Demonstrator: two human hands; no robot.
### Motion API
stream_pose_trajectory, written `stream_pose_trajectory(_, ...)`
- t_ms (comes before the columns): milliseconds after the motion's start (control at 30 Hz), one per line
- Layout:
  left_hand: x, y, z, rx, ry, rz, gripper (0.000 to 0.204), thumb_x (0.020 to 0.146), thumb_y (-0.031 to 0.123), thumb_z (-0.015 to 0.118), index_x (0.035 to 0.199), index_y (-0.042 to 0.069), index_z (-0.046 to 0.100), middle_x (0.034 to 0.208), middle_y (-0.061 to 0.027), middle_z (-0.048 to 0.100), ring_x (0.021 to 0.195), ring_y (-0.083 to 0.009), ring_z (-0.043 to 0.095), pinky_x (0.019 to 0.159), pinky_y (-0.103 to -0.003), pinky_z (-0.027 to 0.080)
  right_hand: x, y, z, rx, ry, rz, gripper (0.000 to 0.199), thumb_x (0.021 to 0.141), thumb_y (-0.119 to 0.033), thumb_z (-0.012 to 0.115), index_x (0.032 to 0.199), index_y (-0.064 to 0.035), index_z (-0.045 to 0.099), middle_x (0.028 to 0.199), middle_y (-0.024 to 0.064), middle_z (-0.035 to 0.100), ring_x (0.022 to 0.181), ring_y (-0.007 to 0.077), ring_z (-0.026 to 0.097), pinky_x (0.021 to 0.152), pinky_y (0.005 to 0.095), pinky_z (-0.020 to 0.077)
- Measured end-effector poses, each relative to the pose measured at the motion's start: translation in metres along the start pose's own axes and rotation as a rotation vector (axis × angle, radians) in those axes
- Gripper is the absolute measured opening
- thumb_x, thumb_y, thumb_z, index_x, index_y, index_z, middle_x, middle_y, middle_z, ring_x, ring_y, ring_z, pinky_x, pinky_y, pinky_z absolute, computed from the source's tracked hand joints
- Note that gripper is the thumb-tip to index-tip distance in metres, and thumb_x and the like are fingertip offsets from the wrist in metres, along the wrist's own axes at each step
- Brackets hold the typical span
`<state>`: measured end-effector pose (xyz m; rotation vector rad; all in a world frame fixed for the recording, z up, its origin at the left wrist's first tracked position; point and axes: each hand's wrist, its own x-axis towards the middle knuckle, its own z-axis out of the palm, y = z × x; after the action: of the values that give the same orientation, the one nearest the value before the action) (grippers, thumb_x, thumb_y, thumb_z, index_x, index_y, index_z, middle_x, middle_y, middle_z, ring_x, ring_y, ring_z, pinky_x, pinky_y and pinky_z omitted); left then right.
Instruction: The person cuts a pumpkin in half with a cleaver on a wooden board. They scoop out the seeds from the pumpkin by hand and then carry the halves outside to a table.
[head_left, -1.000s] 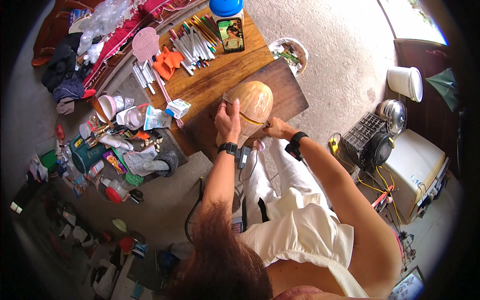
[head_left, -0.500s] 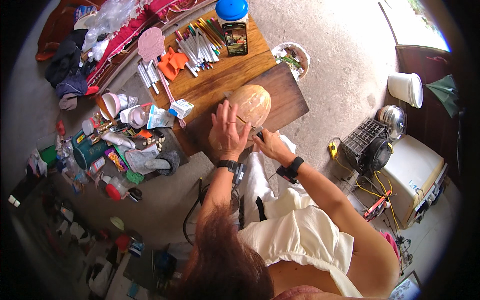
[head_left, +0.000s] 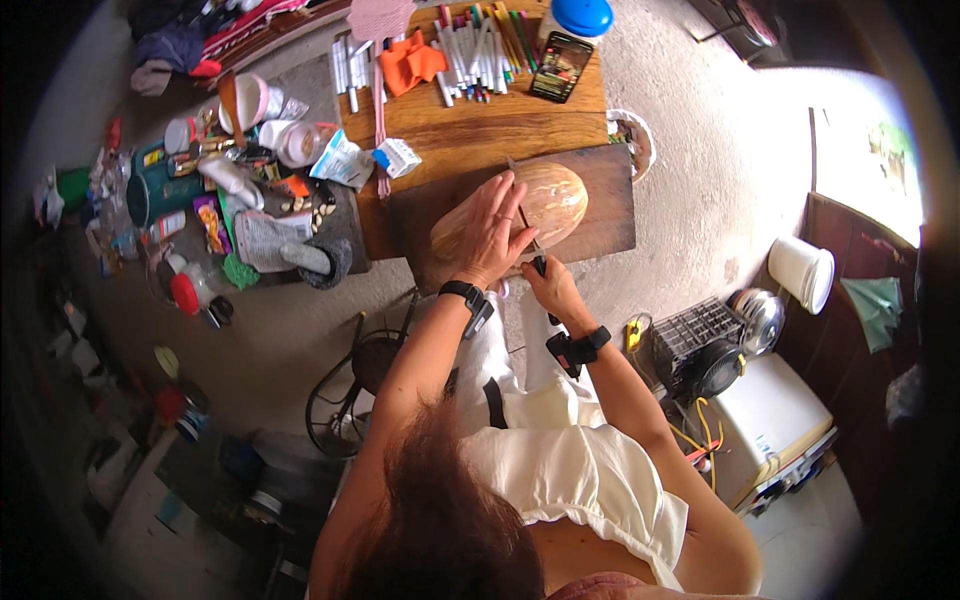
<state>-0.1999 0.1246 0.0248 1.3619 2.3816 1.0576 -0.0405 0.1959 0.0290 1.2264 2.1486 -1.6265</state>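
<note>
Pale orange, the pumpkin [head_left: 560, 198] lies lengthwise on the dark board [head_left: 612, 225], with the knife [head_left: 540, 264] across its middle. The right hand [head_left: 555, 290] is closed round the handle; the left hand [head_left: 490, 238] lies flat, fingers extended, on the pumpkin and close against the blade. Cutting seems begun but unfinished: the two portions sit together, not yet parted, and the blade's depth cannot be told. The left hand hides much of one portion. Near the board, a carton [head_left: 398, 158] and a packet [head_left: 343, 160] crowd the left; markers [head_left: 475, 58], an orange cloth [head_left: 412, 64] and a phone [head_left: 562, 68] lie farther back, clear of the blade.
</note>
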Motion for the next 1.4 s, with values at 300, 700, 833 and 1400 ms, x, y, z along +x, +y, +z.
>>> stream_pose_trajectory(300, -0.064, -0.031, -0.031, 0.094, 0.089, -0.617, 0.092, 0.087, 0.051, 0.068, 0.156, 0.014, 0.019, 0.160, -0.0173, 0.018, 0.148, -0.0341, 0.021, 0.114, -0.064, 0.013, 0.005, 0.009, -0.001, 0.035, -0.096, 0.059, 0.030, 0.094, -0.027, 0.060, 0.086, 0.0013, 0.063, 0.062, 0.0040, 0.054, 0.053, 0.0123, 0.051, 0.048, 0.0315, 0.0413)
stream_pose_trajectory(700, -0.078, -0.022, -0.011, -0.097, 0.066, -0.943, 0.087, 0.090, 0.056, 0.059, 0.155, 0.011, 0.023, 0.161, -0.0163, 0.019, 0.149, -0.0321, 0.018, 0.116, -0.062, 0.010, -0.001, -0.007, -0.004, 0.102, -0.101, 0.298, 0.039, 0.089, -0.036, 0.061, 0.084, 0.0034, 0.064, 0.068, 0.0177, 0.065, 0.067, 0.0277, 0.067, 0.064, 0.0400, 0.0508)
stream_pose_trajectory(833, -0.082, -0.013, -0.010, -0.060, 0.094, -0.906, 0.082, 0.091, 0.049, 0.061, 0.153, 0.011, 0.026, 0.159, -0.0155, 0.022, 0.148, -0.0323, 0.021, 0.115, -0.062, 0.015, -0.002, 0.022, 0.005, -0.049, -0.007, 0.224, 0.046, 0.091, -0.043, 0.059, 0.090, 0.0031, 0.064, 0.083, 0.0305, 0.066, 0.083, 0.0460, 0.066, 0.074, 0.0492, 0.0510)
stream_pose_trajectory(1400, 0.023, 0.007, 0.013, 0.072, -0.082, 0.041, 0.044, 0.091, 0.036, 0.061, 0.134, 0.027, 0.058, 0.145, -0.0023, 0.048, 0.138, -0.0338, 0.036, 0.115, -0.061, 0.022, -0.001, -0.016, -0.002, -0.062, 0.072, 0.113, 0.041, 0.093, -0.032, 0.063, 0.082, 0.0078, 0.062, 0.071, 0.0284, 0.062, 0.066, 0.0402, 0.065, 0.062, 0.0463, 0.0483)
